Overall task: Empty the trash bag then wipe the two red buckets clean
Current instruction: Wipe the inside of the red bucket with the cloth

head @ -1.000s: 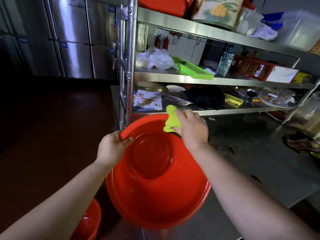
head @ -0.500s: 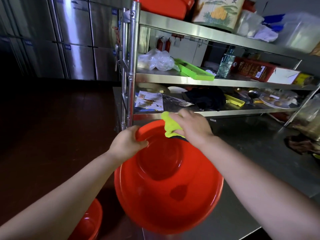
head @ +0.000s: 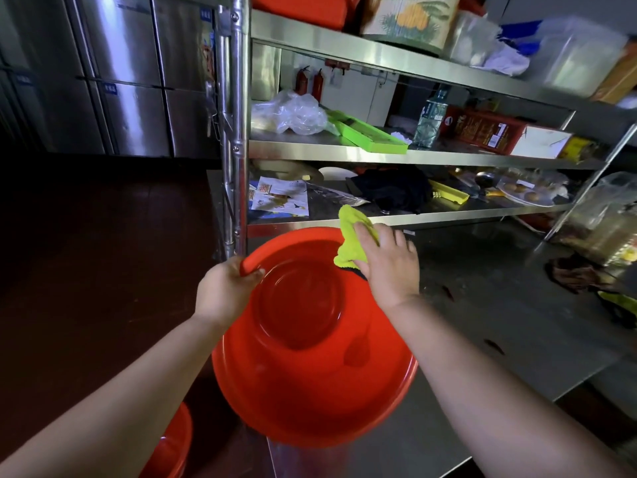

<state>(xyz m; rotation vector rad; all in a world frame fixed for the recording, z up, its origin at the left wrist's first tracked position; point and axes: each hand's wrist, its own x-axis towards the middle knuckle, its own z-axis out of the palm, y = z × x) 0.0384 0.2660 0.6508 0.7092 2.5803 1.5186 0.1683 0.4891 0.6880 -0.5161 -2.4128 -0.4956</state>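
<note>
A red bucket (head: 310, 384), wide and shallow, is tilted up above the steel table with its inside facing me. My left hand (head: 225, 289) grips its far left rim, thumb inside. My right hand (head: 387, 262) presses a yellow-green cloth (head: 351, 232) against the bucket's upper right inner wall near the rim, fingers spread over the cloth. A second red bucket (head: 172, 446) shows partly at the bottom left, below the table's level.
A steel table (head: 499, 322) runs to the right with dark scraps on it. Behind stands a steel shelf rack (head: 238, 132) holding a clear plastic bag (head: 293, 112), a green tray (head: 368, 134), a bottle, boxes and papers. Steel cabinets fill the back left.
The bucket has been turned and shifted slightly between my hands. My right hand with the cloth has slid along the upper inner rim toward the right. My left hand regripped the rim.
</note>
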